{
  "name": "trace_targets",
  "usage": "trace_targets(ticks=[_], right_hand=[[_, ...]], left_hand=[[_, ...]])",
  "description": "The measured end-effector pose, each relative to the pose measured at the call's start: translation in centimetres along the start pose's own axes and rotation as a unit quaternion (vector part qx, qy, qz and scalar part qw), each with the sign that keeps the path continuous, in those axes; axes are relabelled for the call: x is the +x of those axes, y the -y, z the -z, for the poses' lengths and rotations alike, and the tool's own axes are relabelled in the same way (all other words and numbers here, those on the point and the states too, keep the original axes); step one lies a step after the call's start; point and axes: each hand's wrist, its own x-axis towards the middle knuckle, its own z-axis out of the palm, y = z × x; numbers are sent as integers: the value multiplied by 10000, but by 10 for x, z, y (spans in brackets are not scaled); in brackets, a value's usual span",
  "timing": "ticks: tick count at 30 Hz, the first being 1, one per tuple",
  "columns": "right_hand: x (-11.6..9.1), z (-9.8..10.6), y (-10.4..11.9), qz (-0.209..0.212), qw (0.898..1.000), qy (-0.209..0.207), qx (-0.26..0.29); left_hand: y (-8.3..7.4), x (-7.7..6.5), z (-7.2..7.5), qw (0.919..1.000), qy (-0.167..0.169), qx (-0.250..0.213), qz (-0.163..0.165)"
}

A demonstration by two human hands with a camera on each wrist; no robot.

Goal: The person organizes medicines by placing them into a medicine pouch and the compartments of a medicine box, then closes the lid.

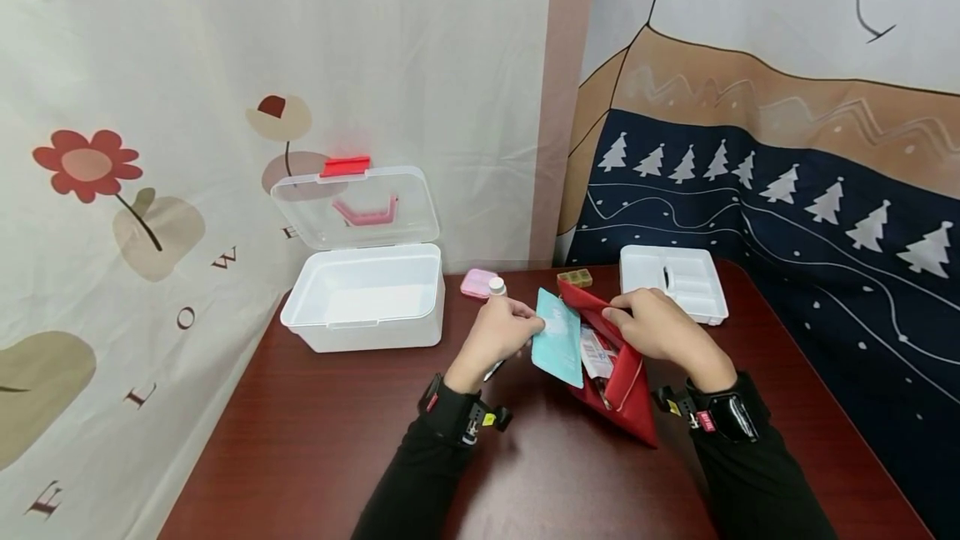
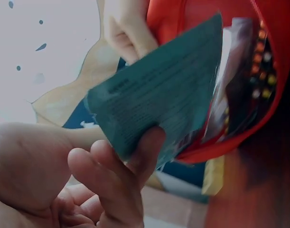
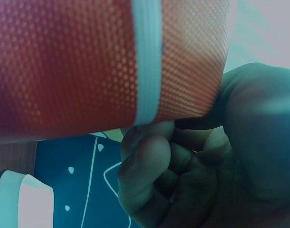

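Note:
My left hand [image 1: 495, 330] pinches a flat teal packet [image 1: 558, 342] by its near edge, thumb on its face. Fine print covers the side of the packet turned to the left wrist view. Beside it a red zip pouch [image 1: 634, 402] gapes open. My right hand [image 1: 658, 325] grips the pouch's upper edge between thumb and fingers. Inside lie a white printed packet [image 1: 597, 354] and, in the left wrist view, clear packaging with small orange and yellow pieces [image 2: 258, 59]. A pale stripe [image 3: 147, 61] crosses the pouch's woven fabric in the right wrist view.
A white box [image 1: 375, 336] with its clear lid [image 1: 307, 211] raised stands at the left. Behind my left hand are a pink case [image 1: 476, 283] and a white-capped bottle [image 1: 497, 285]. A small yellowish divided box [image 1: 575, 277] and a white compartment tray [image 1: 701, 286] sit farther back.

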Motion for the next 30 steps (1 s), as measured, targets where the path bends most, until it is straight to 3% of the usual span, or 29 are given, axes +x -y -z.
trace_targets(ticks=[8,19,30], right_hand=[[-2,2,-1,10,10000,-17,16],[-2,2,-1,16,10000,-49,4],[2,-2,0,98,9998,-133,-84]], left_hand=[[3,7,-16,9937,391,-1052,65],[-4,4,-39,9910,935,-959,77],[1,2,-58,9962,708,-505,-60]])
